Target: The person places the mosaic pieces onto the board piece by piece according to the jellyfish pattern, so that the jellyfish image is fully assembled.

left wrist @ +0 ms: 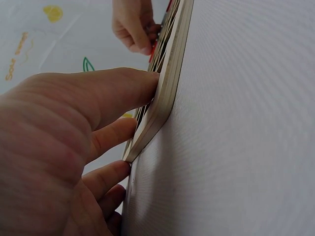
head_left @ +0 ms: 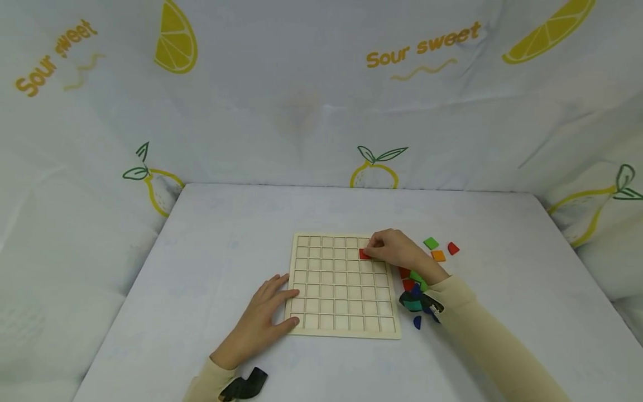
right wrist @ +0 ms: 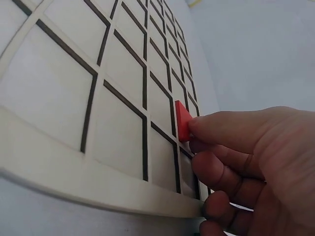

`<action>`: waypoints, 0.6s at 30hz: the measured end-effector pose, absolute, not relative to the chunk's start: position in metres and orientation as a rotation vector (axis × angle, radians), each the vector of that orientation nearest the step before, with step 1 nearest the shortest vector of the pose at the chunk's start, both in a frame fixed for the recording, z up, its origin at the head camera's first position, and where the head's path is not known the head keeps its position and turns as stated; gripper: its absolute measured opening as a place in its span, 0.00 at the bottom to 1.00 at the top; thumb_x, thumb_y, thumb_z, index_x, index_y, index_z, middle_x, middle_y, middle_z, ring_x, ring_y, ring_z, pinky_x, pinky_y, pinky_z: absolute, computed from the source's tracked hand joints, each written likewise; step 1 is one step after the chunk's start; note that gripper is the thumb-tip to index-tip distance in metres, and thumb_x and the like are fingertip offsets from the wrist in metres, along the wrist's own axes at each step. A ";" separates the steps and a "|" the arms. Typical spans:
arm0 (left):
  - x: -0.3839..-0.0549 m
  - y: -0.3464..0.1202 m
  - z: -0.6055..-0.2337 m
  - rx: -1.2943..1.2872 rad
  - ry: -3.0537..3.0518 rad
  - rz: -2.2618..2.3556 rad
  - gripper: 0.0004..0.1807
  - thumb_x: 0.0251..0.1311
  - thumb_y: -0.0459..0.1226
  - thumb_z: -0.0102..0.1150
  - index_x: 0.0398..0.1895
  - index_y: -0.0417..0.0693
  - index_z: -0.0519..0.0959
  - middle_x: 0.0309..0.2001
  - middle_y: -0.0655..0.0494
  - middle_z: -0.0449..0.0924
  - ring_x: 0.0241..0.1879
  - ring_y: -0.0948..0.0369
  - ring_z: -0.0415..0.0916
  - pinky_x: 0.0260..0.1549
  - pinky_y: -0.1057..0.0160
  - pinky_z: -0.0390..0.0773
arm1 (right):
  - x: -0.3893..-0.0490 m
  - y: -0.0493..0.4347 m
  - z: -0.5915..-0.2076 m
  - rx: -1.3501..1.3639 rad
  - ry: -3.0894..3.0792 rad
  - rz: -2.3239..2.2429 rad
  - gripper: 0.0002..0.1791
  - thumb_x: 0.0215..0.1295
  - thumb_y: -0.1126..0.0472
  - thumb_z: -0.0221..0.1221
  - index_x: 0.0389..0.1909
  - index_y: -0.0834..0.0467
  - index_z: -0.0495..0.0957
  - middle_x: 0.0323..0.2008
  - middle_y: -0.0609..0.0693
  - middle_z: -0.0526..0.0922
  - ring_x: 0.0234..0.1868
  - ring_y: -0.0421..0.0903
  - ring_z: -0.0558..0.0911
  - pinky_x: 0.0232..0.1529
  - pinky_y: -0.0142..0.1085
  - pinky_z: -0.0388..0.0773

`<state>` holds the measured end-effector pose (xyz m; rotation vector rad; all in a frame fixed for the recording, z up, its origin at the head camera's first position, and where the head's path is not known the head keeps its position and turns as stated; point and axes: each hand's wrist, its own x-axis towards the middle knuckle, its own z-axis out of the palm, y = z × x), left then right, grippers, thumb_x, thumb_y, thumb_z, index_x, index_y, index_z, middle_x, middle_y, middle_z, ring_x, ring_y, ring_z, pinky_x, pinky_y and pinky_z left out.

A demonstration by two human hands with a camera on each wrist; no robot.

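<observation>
A pale wooden grid board (head_left: 329,326) lies flat on the table, marked off in square cells. My left hand (head_left: 258,318) rests at its near left edge, fingers spread and thumb on the rim; the left wrist view shows the thumb (left wrist: 128,88) touching the board. Over the upper right cells, my right hand (head_left: 397,248) pinches a small red tile (right wrist: 182,120) between thumb and finger. In the right wrist view the tile stands tilted against a cell's raised border. Part of it is hidden behind the thumb.
Right of the board lie loose coloured pieces: a green tile (head_left: 431,243), an orange tile (head_left: 438,255), a red piece (head_left: 453,248) and a blue piece (head_left: 417,322). More red, green and blue pieces are partly covered by the right forearm. A lemon-print cloth (head_left: 301,111) hangs behind.
</observation>
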<state>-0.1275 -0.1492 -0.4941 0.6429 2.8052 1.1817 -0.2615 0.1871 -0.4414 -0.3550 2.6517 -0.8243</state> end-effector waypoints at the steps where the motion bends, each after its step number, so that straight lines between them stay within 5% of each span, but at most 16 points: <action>1: -0.128 -0.149 -0.494 0.648 2.805 1.185 0.27 0.58 0.40 0.70 0.62 0.47 0.78 0.77 0.45 0.62 0.78 0.41 0.53 0.71 0.31 0.57 | -0.261 0.189 -0.441 -0.350 2.653 -0.834 0.12 0.71 0.51 0.60 0.35 0.54 0.84 0.35 0.48 0.85 0.35 0.44 0.76 0.35 0.34 0.72; 6: -0.128 -0.148 -0.495 0.665 2.815 1.182 0.27 0.59 0.40 0.70 0.63 0.49 0.78 0.77 0.46 0.62 0.78 0.41 0.53 0.70 0.32 0.58 | -0.261 0.203 -0.430 -0.362 2.685 -0.985 0.15 0.73 0.50 0.59 0.36 0.57 0.82 0.32 0.52 0.82 0.32 0.45 0.73 0.31 0.34 0.71; 14: -0.128 -0.149 -0.495 0.626 2.809 1.146 0.27 0.59 0.41 0.70 0.62 0.49 0.78 0.77 0.48 0.62 0.79 0.43 0.52 0.72 0.33 0.58 | -0.257 0.233 -0.399 -0.383 2.696 -1.096 0.20 0.77 0.51 0.54 0.52 0.63 0.81 0.46 0.60 0.86 0.48 0.54 0.82 0.50 0.41 0.80; 18: -0.128 -0.149 -0.494 0.618 2.805 1.144 0.27 0.59 0.40 0.70 0.62 0.49 0.78 0.77 0.48 0.62 0.79 0.43 0.52 0.72 0.33 0.58 | -0.253 0.244 -0.392 -0.385 2.748 -1.021 0.18 0.76 0.53 0.55 0.53 0.63 0.82 0.47 0.59 0.86 0.47 0.53 0.81 0.47 0.40 0.81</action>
